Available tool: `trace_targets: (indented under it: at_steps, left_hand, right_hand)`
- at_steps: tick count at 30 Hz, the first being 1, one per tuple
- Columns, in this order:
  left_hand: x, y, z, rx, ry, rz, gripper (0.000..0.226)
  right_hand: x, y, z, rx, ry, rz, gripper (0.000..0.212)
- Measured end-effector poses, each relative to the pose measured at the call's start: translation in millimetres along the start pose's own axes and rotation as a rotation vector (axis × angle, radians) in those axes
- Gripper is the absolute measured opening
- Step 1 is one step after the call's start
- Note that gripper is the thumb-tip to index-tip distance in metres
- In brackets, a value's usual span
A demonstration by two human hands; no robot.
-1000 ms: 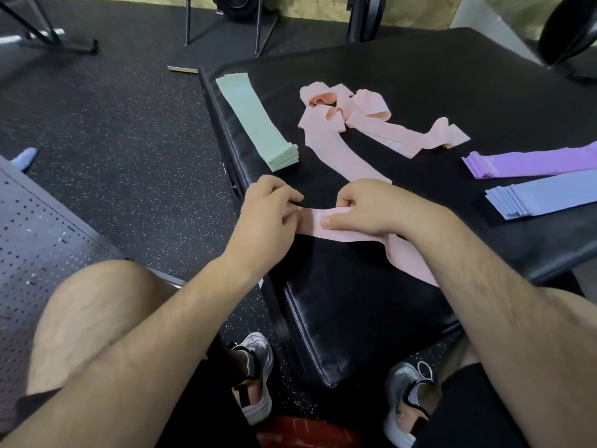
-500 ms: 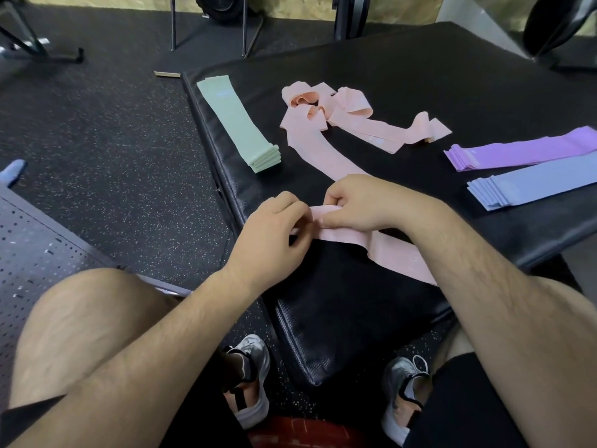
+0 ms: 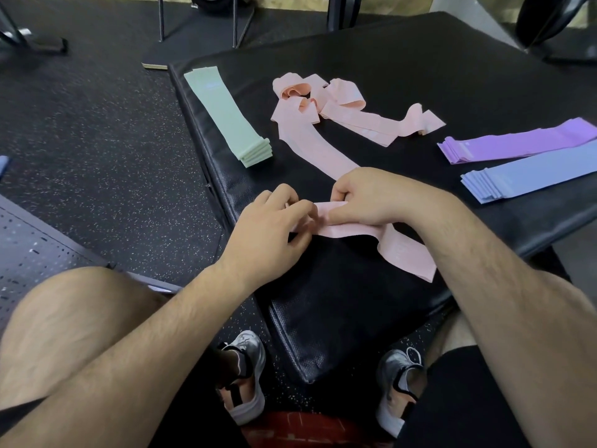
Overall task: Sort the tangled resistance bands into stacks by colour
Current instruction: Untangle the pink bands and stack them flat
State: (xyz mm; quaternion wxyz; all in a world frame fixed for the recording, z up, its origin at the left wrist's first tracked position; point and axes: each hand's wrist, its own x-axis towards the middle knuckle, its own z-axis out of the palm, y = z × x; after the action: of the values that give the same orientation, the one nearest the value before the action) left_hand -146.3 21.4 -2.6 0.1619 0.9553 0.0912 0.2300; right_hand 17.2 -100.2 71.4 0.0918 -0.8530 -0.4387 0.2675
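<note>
A pink band (image 3: pixel 400 252) lies across the near corner of the black padded mat (image 3: pixel 403 66). My left hand (image 3: pixel 274 231) pinches its left end, and my right hand (image 3: pixel 371 198) grips the band just beside it, thumb pressed on top. Behind my hands a tangle of pink bands (image 3: pixel 323 105) sprawls over the mat's middle. A neat green stack (image 3: pixel 226 114) lies along the mat's left edge. At the right sit a purple stack (image 3: pixel 517 143) and, nearer, a blue stack (image 3: pixel 529 176).
Speckled rubber floor (image 3: pixel 97 124) spreads to the left, with metal frame legs (image 3: pixel 235 21) at the back. A perforated metal panel (image 3: pixel 32 247) is beside my left knee. My shoes (image 3: pixel 245 376) rest below the mat's near corner.
My hands have drawn closer together on the pink band and shifted slightly right. The stacks and the tangle have stayed put.
</note>
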Motion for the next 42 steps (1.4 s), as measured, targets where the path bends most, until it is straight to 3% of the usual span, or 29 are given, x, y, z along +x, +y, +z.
trace_targets:
  at_steps: [9, 19, 24, 32, 42]
  left_hand:
    - [1.5, 4.6, 1.1, 0.042, -0.004, -0.048, 0.017]
    - [5.4, 28.0, 5.3, 0.189, 0.051, -0.099, 0.011]
    - [17.9, 57.8, 26.8, -0.057, 0.016, 0.067, 0.006]
    - [20.6, 66.1, 36.9, 0.056, 0.015, 0.018, 0.019]
    - [18.6, 68.1, 38.9, 0.064, -0.013, -0.012, 0.019]
  right_hand:
    - [-25.0, 24.9, -30.7, 0.040, 0.010, 0.096, 0.022]
    - [-23.6, 35.7, -7.4, -0.032, 0.081, 0.110, 0.026]
    - [-27.6, 39.0, -3.5, -0.007, 0.092, 0.104, 0.029]
    - [-45.6, 51.0, -15.7, 0.022, 0.073, 0.073, 0.019]
    - [-59.3, 75.5, -29.9, 0.002, 0.128, 0.125, 0.021]
